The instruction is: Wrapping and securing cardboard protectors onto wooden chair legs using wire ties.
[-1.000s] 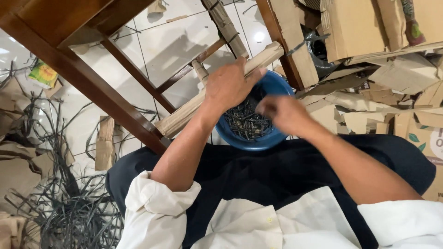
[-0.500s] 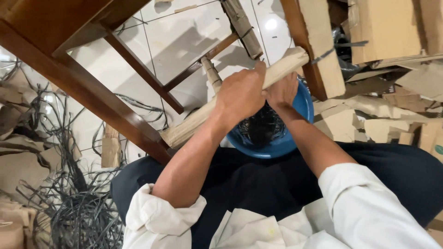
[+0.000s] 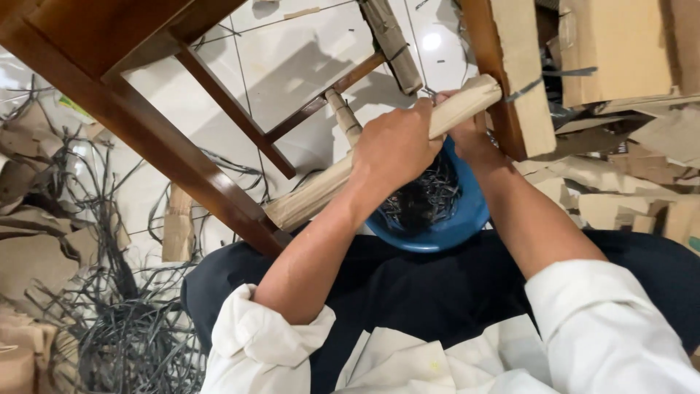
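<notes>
- A tangle of dark plastic straps lies on the tiled floor at the far left, among torn cardboard scraps.
- A dark brown wooden frame, tipped at an angle, crosses the upper left, with thinner rungs running off it.
- A cardboard-wrapped rung slopes from the frame's lower part up to the right, where it meets a wrapped upright leg.
- The left hand is clenched around this wrapped rung near its upper half, knuckles facing the camera.
- Right under that hand, a blue bowl sits on the person's dark-clothed lap, holding a heap of small dark metal pieces.
- The right hand is tucked beneath the rung's upper end, just beside the left hand; its fingers are hidden, so I cannot tell whether it grips anything.
- Both white sleeves are rolled up.
- More cardboard pieces pile up at the far right.
</notes>
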